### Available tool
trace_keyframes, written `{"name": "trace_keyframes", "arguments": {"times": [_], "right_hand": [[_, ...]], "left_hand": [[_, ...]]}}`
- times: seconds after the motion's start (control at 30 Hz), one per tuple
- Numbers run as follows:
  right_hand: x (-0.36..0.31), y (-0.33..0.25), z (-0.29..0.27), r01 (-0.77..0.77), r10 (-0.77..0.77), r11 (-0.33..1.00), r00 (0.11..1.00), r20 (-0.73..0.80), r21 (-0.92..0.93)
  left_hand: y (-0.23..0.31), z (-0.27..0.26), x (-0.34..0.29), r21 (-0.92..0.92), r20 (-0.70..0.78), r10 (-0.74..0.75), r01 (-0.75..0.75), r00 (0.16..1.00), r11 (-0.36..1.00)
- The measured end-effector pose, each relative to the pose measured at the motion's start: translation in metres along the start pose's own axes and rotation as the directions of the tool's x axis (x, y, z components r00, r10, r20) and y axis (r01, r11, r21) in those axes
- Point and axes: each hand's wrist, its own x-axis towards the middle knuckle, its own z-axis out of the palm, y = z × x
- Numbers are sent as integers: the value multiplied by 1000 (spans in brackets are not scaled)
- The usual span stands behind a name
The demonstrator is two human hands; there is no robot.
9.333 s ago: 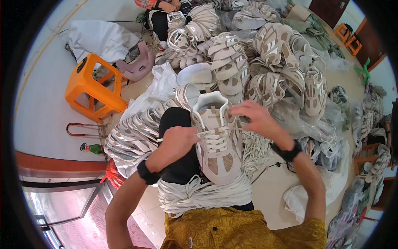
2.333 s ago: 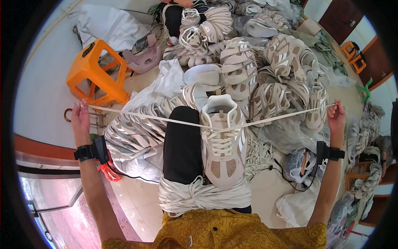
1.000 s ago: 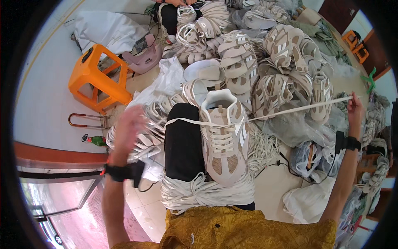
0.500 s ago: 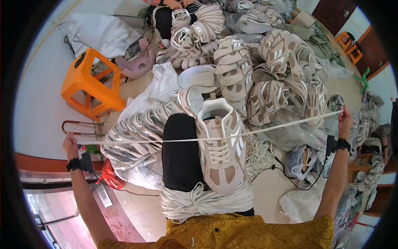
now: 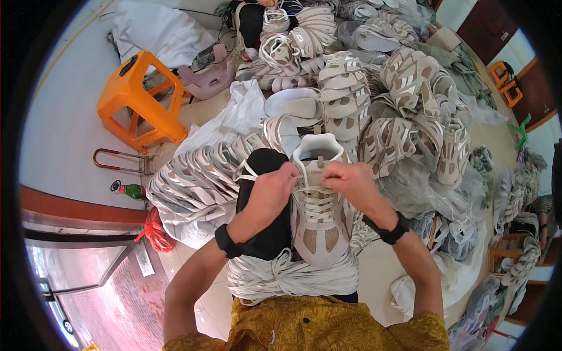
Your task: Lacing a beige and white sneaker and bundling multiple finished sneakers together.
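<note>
A beige and white sneaker rests on my lap, its toe pointing toward me. A white shoelace crosses its lower eyelets in several rows. My left hand pinches the lace at the upper left eyelets, and a loop of it shows by the knuckles. At the upper right eyelets, beside the tongue, my right hand is closed on the lace; the fingertips hide the exact grip. Below the toe lies a bundle of white laces across my lap.
Rows of stacked sneaker uppers lie on white sacking at the left, with more piles ahead. An orange stool, a green bottle and a red bag stand left. Another person's hand shows at the top.
Both hands have come in from far apart, where they stretched the lace out sideways, to the shoe's upper eyelets. The view has shifted slightly.
</note>
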Motion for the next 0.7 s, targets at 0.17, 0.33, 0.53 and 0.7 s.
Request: {"name": "trace_keyframes", "arguments": {"times": [0.17,0.33,0.53,0.7], "right_hand": [[-1,1,19,121,-138,966,989,-62,-229],[-4,-2,16,50,-53,993,998,-19,-105],[-6,-2,16,105,-111,978,993,-26,-179],[-10,-4,20,67,-67,998,997,-25,-20]], "left_hand": [[-5,4,-6,56,-12,46,-45,999,997],[-2,5,-10,205,-16,133,-127,991,970],[2,10,-9,248,-42,214,-198,976,948],[-2,10,-11,120,-95,101,-89,990,989]]}}
